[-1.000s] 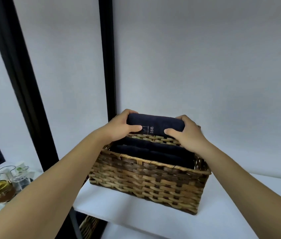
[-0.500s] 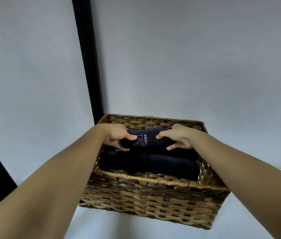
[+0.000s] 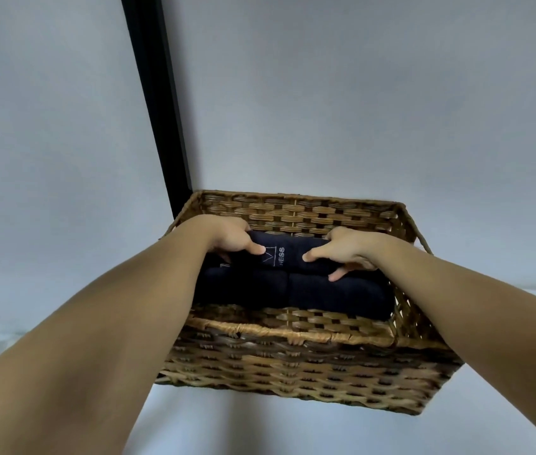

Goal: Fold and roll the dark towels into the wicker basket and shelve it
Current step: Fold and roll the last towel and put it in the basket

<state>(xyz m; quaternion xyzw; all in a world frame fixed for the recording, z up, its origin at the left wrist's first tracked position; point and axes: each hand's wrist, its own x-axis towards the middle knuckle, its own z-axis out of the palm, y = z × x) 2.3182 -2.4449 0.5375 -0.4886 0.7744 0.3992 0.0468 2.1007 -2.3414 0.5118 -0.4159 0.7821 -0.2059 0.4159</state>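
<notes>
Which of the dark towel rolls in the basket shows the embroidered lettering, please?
The top roll, held at its ends by the left hand and right hand. The lower rolls beneath it show plain dark cloth.

A brown wicker basket (image 3: 292, 362) sits on a white shelf (image 3: 260, 428), holding dark rolled towels (image 3: 292, 290); the top towel (image 3: 289, 254) bears pale lettering.

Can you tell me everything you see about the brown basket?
The wicker basket is rectangular, woven from brown and tan strips with a thick braided rim. It sits upright on a white shelf, against a pale wall. Rolled dark towels lie inside. A left hand and right hand reach in, gripping the top towel.
</notes>
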